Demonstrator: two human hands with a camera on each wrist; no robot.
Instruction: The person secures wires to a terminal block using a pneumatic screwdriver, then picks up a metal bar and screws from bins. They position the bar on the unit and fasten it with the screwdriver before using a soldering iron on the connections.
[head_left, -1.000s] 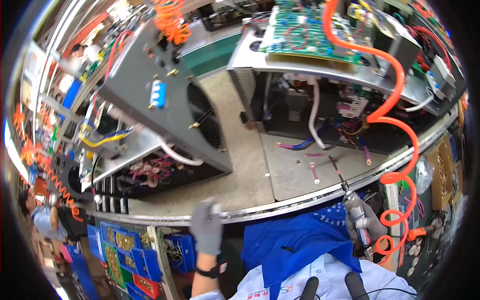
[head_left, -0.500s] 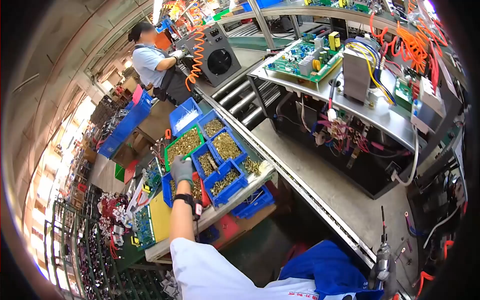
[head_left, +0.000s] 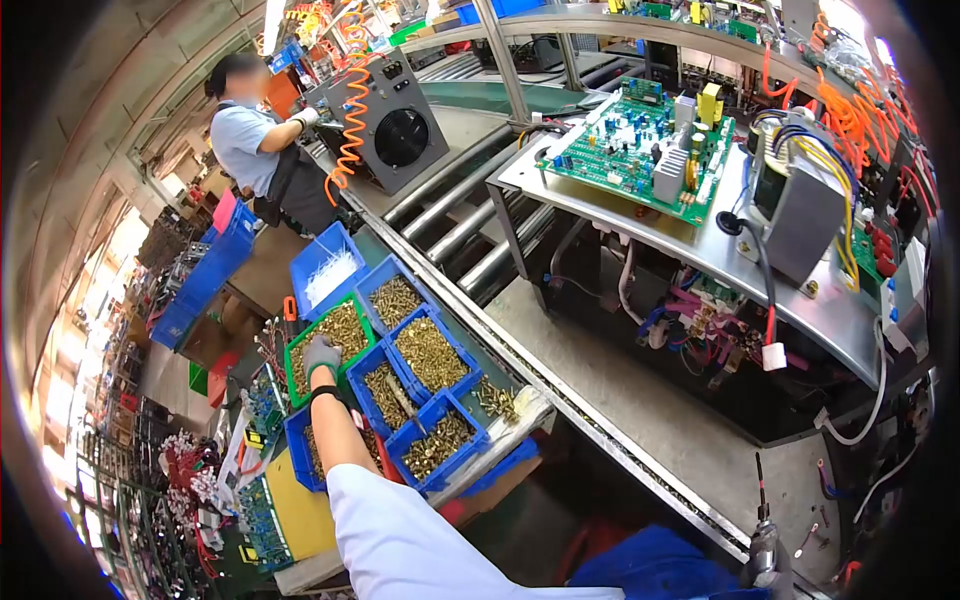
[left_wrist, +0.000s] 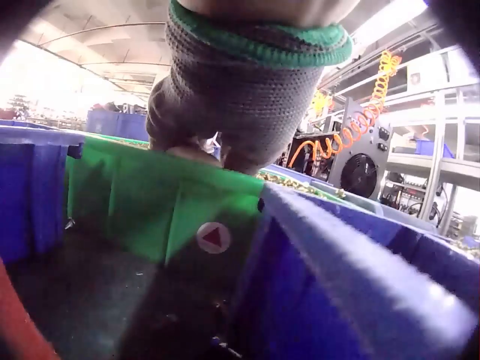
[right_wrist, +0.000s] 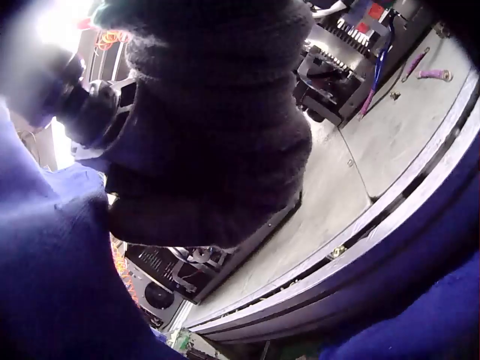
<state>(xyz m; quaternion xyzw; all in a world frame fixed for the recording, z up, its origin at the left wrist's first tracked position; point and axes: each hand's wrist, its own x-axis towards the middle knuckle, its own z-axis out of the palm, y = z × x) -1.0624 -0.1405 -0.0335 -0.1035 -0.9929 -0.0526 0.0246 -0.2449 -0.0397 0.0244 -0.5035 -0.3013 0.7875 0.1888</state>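
My left hand (head_left: 321,356), in a grey knit glove, reaches down into a green bin (left_wrist: 142,199) of small brass-coloured screws (head_left: 345,326). Its fingertips are hidden among the screws in the head view and behind the bin wall in the left wrist view. At the lower right of the head view, a power screwdriver (head_left: 764,548) points its long bit upward. My gloved right hand (right_wrist: 217,135) grips its body, largely cut off by the frame edge in the head view and dark in the right wrist view.
Blue bins (head_left: 437,355) of brass hardware crowd around the green one. Metal rollers (head_left: 470,225) and a steel rail (head_left: 600,415) run alongside. To the right stands a chassis (head_left: 560,195) with a green circuit board (head_left: 630,150). Another person (head_left: 250,140) works at the far left.
The view has swung left from the workbench to the bins. My left hand has moved from the bench edge out to the green bin and deeper into it. My right hand keeps the screwdriver.
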